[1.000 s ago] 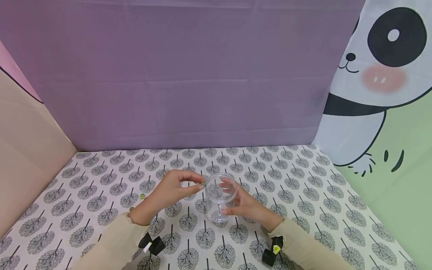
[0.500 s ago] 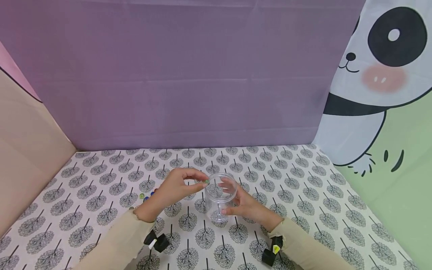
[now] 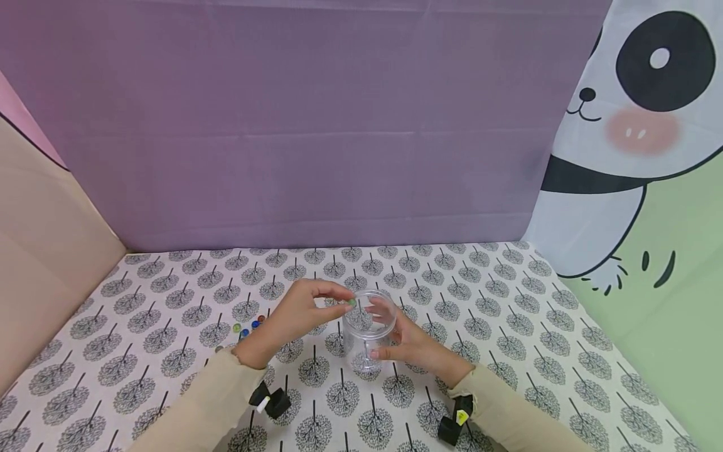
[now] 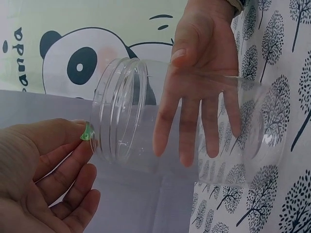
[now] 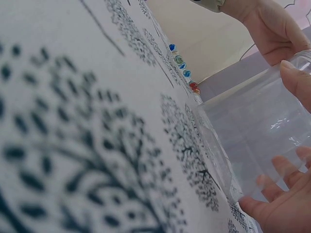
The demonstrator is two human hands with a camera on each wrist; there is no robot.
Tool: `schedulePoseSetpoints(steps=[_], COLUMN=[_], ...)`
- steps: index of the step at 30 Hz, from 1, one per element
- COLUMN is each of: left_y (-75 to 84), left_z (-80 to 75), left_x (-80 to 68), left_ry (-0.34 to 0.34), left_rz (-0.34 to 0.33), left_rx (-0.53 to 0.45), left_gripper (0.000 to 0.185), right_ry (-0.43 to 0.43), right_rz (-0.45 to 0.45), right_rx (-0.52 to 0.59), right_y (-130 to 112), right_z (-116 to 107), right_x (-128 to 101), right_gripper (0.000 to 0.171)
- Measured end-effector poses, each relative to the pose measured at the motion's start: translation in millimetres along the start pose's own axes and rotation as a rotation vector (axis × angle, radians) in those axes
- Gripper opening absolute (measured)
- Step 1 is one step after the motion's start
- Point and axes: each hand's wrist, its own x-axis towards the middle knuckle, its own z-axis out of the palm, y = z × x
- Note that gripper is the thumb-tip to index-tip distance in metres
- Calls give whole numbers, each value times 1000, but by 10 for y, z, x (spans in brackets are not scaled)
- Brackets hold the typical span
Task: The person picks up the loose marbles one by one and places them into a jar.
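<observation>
My left hand (image 3: 305,311) pinches a green marble (image 4: 87,132) between thumb and fingertips, right beside the jar's open rim. The clear plastic jar (image 3: 367,351) stands upright on the table, its threaded mouth facing up. Around its right side my right hand (image 3: 415,345) holds it, thumb on the near side and fingers on the far side. Through the clear wall, the left wrist view shows the right hand's spread fingers (image 4: 187,131). In the right wrist view the jar's wall (image 5: 252,126) lies between thumb and fingers. No marble shows inside the jar.
Several glass marbles, blue, green and reddish-brown, lie left of the jar by the left forearm, among them a yellow-green marble (image 3: 236,328) and a red marble (image 5: 194,86). A tree-patterned cloth (image 3: 452,402) covers the table. A purple curtain (image 3: 316,157) hangs behind.
My left hand has moved slightly right and up with the green marble, reaching the jar's rim. More loose marbles show beside the left forearm. The right hand and jar have stayed put.
</observation>
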Motion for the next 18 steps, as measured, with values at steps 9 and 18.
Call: schedulePoseSetpoints(steps=[9,18], left_y=[-22,-21], left_z=[5,4], left_x=[8,16], left_ry=[14,20], left_rz=[-7,-18], left_rx=[23,30], left_gripper=[20,21], right_ry=[-3,-2], right_rz=[2,-3], right_rx=[-2,5], right_y=[4,-1], right_z=[-4,6], right_x=[6,13], right_gripper=[87,88])
